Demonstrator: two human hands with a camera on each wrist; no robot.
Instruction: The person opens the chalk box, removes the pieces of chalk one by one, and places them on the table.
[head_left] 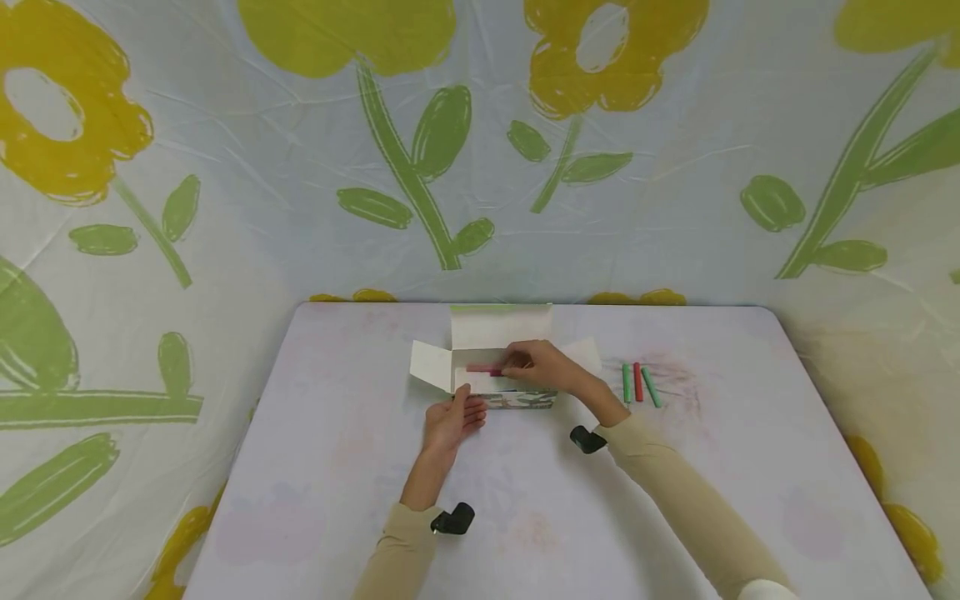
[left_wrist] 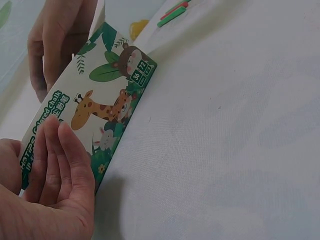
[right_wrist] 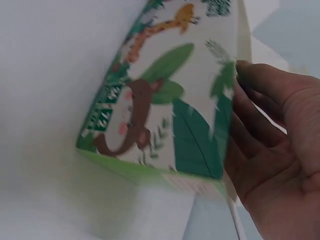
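An opened box of colored chalk (head_left: 525,401), printed with cartoon animals and leaves, stands on the table with its white flaps spread. My left hand (head_left: 447,422) holds it at the front left corner, the thumb at the upper edge and the fingers along the printed front (left_wrist: 82,95). Over the box opening, my right hand (head_left: 536,367) pinches reddish-pink chalk (head_left: 483,368); whether it is one stick or more is too small to tell. In the right wrist view the right hand (right_wrist: 280,135) reaches behind the box wall, which hides its fingertips.
To the right of the box lie a green chalk stick (head_left: 626,383), a red one (head_left: 638,382) and another green one (head_left: 652,387), near reddish smudges on the white table (head_left: 540,500). A flower-printed cloth (head_left: 480,167) hangs behind and at the sides.
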